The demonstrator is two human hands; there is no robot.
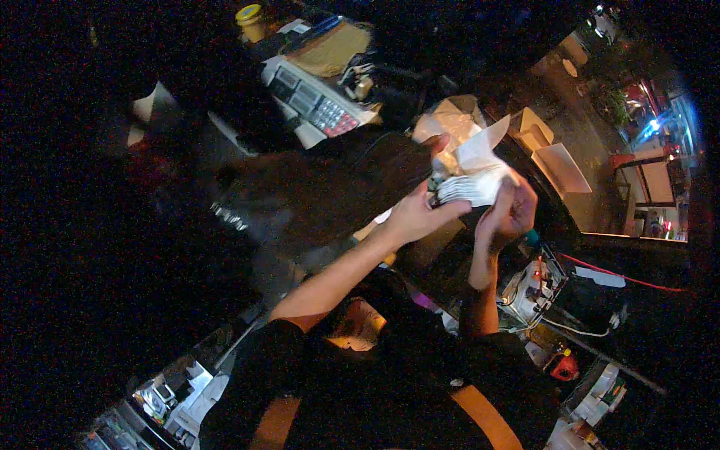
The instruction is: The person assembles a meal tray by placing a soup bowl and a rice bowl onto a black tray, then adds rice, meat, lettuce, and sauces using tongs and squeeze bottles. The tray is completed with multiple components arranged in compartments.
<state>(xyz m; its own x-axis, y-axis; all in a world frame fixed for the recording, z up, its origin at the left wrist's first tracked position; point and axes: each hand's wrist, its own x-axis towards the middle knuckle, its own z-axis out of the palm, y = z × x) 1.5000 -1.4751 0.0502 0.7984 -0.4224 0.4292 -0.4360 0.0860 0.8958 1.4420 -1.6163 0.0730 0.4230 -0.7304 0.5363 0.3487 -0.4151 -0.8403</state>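
A: Nearest to us, below the white bundle (472, 187), our two forearms rise out of the dark sleeves. What do our hands have?

B: Our left hand (416, 214) sits just left of the bundle, fingers closed on its lower left edge, thumb up along the side. Our right hand (510, 214) is just right of it and touching, fingers curled under the bundle's right end. It looks like a stack of thin white bags or papers, with one sheet standing up above it.

A: How do we handle it well?

B: We judge it best to pinch the stack firmly with the left and let the right peel only the top sheet, slowly, so the rest don't fan out.

A: And around it?

B: Below and right of the bundle stands a small machine (532, 289) with a red cable beside it. Beyond the bundle, up and left, sits a grey keypad register (315, 97), and farther still a yellow-lidded jar (250, 19). Right of the bundle lies a pale tray (561, 169).
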